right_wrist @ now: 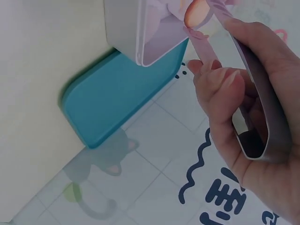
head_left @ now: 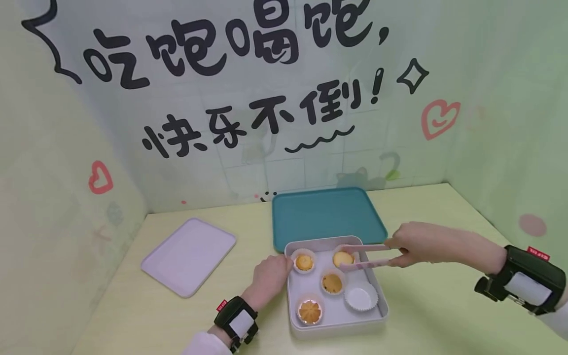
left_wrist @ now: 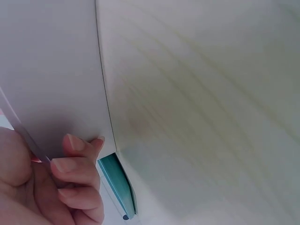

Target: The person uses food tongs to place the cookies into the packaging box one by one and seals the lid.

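My left hand (head_left: 271,275) grips the left wall of a white box (head_left: 341,327), its fingertips (left_wrist: 65,165) against the outer side. In my right hand (head_left: 410,244) is a pair of pink tongs (head_left: 370,248), reaching over the box's right wall. The tong tips lie on either side of a round yellow pastry (head_left: 342,259) in the back right of the box; the right wrist view shows the pastry (right_wrist: 197,13) between them. Also in the box are an egg tart (head_left: 304,262), a brown pastry (head_left: 332,283), a ridged pastry (head_left: 309,312) and a vacant paper cup (head_left: 361,297).
Right behind the box lies a teal tray (head_left: 326,217). A pale lilac tray (head_left: 188,259) rests on the left of the pale yellow table (head_left: 443,296). Printed cloth walls (head_left: 284,172) enclose the table at the back and both sides.
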Action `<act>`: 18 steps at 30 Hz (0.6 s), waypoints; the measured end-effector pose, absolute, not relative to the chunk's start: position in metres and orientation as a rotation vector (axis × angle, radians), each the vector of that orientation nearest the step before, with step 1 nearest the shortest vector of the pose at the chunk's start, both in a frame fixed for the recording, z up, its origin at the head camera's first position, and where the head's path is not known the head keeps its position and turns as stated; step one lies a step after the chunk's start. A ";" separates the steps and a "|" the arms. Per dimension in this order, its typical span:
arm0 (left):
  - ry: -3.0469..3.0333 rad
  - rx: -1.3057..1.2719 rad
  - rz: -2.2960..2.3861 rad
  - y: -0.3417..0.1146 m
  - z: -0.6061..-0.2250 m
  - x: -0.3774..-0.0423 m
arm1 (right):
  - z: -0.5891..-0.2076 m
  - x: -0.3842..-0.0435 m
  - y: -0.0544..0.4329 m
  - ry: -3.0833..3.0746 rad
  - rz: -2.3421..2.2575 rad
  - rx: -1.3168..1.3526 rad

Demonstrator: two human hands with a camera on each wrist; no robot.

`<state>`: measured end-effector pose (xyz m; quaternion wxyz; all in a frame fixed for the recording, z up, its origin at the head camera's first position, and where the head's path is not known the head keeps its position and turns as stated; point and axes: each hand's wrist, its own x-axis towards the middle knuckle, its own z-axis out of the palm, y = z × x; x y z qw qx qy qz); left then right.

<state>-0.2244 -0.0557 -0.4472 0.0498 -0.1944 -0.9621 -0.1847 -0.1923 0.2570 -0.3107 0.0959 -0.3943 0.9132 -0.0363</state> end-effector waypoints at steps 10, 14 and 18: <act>-2.934 -0.601 -0.617 -0.056 -0.443 -0.224 | -0.325 -0.165 0.268 2.698 -0.025 -1.198; -2.938 -0.587 -0.609 -0.056 -0.443 -0.224 | -0.328 -0.160 0.265 2.690 -0.002 -1.175; -2.951 -0.569 -0.615 -0.056 -0.444 -0.224 | -0.331 -0.159 0.261 2.682 0.007 -1.147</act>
